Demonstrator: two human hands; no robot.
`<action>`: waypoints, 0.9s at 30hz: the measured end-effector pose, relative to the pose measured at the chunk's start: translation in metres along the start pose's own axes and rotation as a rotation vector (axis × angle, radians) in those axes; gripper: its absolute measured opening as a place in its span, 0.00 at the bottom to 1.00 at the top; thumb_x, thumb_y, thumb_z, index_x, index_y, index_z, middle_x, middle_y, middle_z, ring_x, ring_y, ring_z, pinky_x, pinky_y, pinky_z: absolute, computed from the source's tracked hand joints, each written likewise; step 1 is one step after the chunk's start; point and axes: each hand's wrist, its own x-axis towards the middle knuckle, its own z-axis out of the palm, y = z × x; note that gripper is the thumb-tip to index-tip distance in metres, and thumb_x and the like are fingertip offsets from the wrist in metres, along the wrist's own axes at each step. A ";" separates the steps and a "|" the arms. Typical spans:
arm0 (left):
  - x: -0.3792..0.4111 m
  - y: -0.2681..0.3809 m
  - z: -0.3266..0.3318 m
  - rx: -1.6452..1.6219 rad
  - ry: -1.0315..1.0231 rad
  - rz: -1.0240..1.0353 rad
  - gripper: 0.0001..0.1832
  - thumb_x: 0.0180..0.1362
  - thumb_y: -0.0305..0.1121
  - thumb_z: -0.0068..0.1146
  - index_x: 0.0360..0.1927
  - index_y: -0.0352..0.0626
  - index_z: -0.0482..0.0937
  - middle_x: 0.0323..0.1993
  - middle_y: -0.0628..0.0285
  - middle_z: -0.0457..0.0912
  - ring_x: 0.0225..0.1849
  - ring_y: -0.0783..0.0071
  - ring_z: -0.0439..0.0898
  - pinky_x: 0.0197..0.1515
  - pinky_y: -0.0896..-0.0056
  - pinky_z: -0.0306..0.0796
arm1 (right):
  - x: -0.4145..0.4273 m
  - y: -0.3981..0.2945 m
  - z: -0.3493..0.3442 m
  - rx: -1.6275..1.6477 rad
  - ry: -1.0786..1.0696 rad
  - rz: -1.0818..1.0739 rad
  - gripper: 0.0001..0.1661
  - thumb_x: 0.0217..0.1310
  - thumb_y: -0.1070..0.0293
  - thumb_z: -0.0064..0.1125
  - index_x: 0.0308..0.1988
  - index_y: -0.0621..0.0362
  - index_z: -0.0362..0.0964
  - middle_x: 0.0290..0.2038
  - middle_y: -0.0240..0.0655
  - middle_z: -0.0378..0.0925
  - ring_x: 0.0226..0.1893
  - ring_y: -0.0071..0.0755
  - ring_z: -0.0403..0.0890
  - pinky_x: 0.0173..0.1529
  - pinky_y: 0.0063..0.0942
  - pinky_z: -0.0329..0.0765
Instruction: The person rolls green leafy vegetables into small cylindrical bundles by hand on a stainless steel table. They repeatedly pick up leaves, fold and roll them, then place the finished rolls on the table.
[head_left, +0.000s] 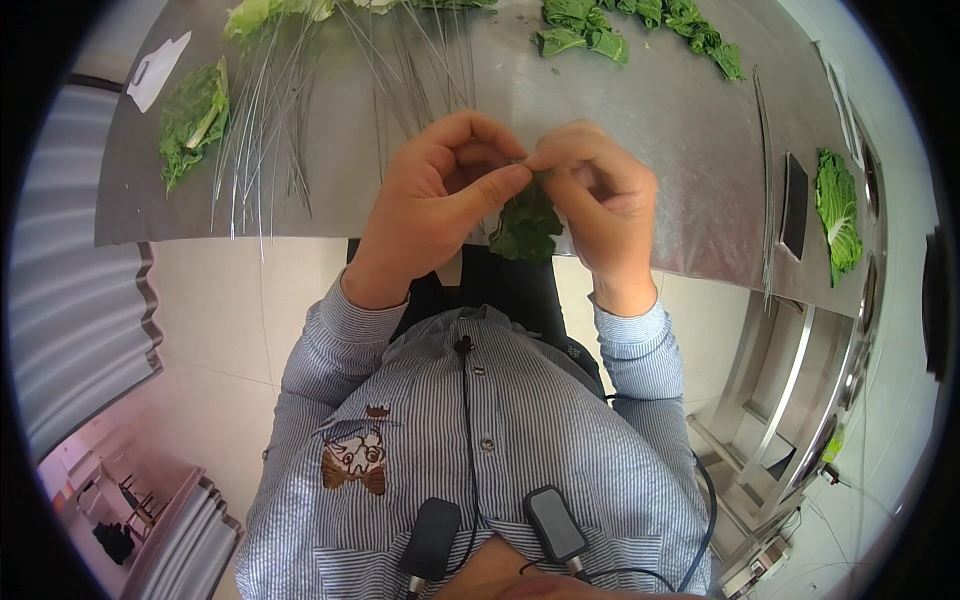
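Note:
A dark green leaf piece (526, 225) hangs from my fingertips in front of the table's near edge. My left hand (424, 206) pinches its upper end between thumb and forefinger. Meeting it there, the fingertips of my right hand (611, 184) also grip the top of the leaf. Whether a thin skewer lies between the fingers cannot be made out. Many thin metal skewers (262, 135) are spread on the table to the left of my hands. Beyond my right hand lie folded green leaf pieces (581, 34) and a row of bunched leaves (694, 30).
The metal table (675, 150) spans the view. At its left are a leaf (196, 124) and a white slotted plastic piece (159, 71). More skewers (765, 187), a dark phone-like slab (795, 206) and a crinkled cabbage leaf (838, 214) lie at the right.

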 end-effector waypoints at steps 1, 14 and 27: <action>0.000 0.000 0.000 -0.002 0.005 0.006 0.08 0.57 0.23 0.53 0.40 0.36 0.71 0.35 0.64 0.77 0.38 0.82 0.74 0.42 0.84 0.66 | 0.000 -0.001 0.001 0.040 0.004 0.019 0.13 0.48 0.87 0.50 0.35 0.64 0.76 0.32 0.30 0.71 0.27 0.15 0.69 0.30 0.11 0.63; -0.001 -0.003 0.003 0.177 0.126 0.124 0.08 0.56 0.22 0.54 0.39 0.35 0.72 0.32 0.64 0.79 0.35 0.81 0.77 0.39 0.82 0.71 | 0.001 -0.009 0.000 0.045 0.029 0.239 0.08 0.54 0.80 0.59 0.37 0.64 0.75 0.24 0.25 0.74 0.25 0.09 0.71 0.29 0.08 0.64; -0.002 -0.002 0.004 0.165 0.055 0.094 0.05 0.57 0.21 0.51 0.37 0.35 0.73 0.30 0.62 0.80 0.35 0.80 0.79 0.37 0.81 0.72 | 0.003 -0.003 -0.004 0.056 -0.048 -0.055 0.10 0.49 0.83 0.60 0.36 0.64 0.76 0.33 0.32 0.72 0.34 0.22 0.72 0.39 0.17 0.68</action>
